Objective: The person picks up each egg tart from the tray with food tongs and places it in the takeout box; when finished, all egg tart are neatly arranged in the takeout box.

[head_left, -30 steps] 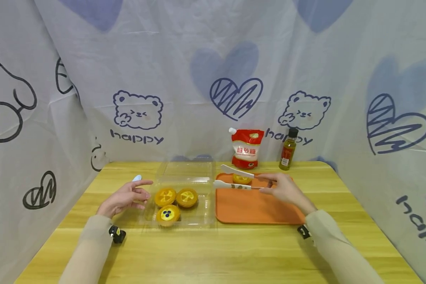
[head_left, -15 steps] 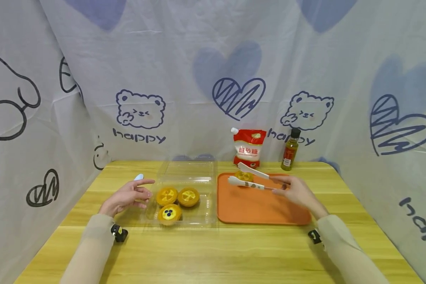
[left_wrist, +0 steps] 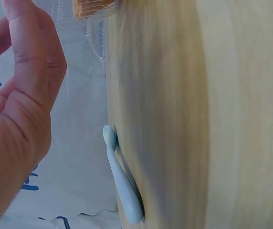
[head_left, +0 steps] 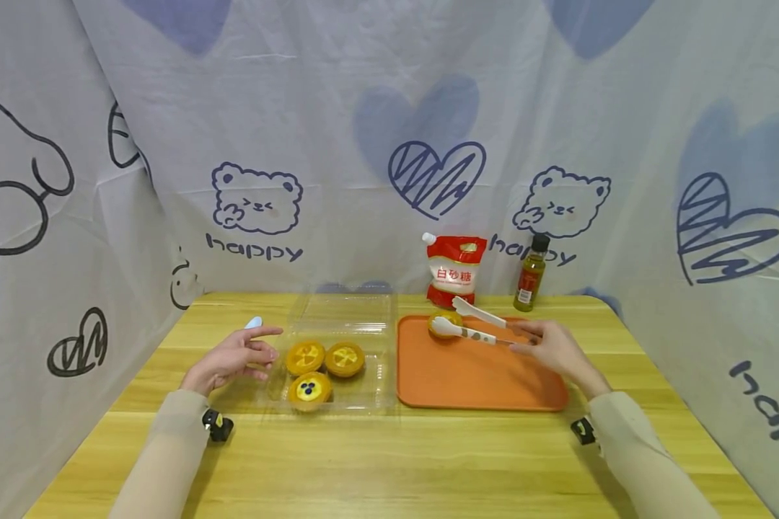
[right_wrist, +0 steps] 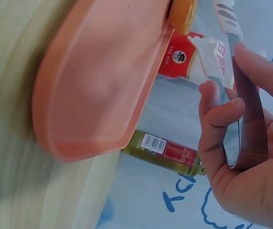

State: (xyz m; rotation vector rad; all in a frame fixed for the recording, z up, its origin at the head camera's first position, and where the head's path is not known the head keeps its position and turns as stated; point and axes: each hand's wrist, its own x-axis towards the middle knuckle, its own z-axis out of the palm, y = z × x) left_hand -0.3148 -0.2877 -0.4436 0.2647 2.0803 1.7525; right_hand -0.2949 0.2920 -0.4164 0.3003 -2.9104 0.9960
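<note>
My right hand (head_left: pixel 555 349) holds a pair of white-tipped metal tongs (head_left: pixel 477 335) over the orange tray (head_left: pixel 480 382). Their two arms stand apart, with nothing gripped between the tips. One egg tart (head_left: pixel 438 322) sits at the tray's back left, partly covered by the lower tip in the head view. In the right wrist view, thumb and fingers wrap the tongs' metal arms (right_wrist: pixel 251 119). My left hand (head_left: pixel 234 358) hovers with loosely bent fingers at the left side of a clear plastic box (head_left: pixel 376 382), holding nothing. Inside the box lie three tarts (head_left: pixel 344 359), one topped with blueberries (head_left: pixel 309 391).
Behind the tray stand a red and white sugar pouch (head_left: pixel 453 270) and an oil bottle (head_left: pixel 529 277) with a black cap. A light blue utensil (left_wrist: pixel 122 179) lies beyond my left hand. The box's clear lid (head_left: pixel 344 311) is raised at the back, near the curtain.
The tongs and my right hand have shifted right across the tray, away from the plastic box. The tart on the tray shows more clearly now. My left hand stays about where it was.
</note>
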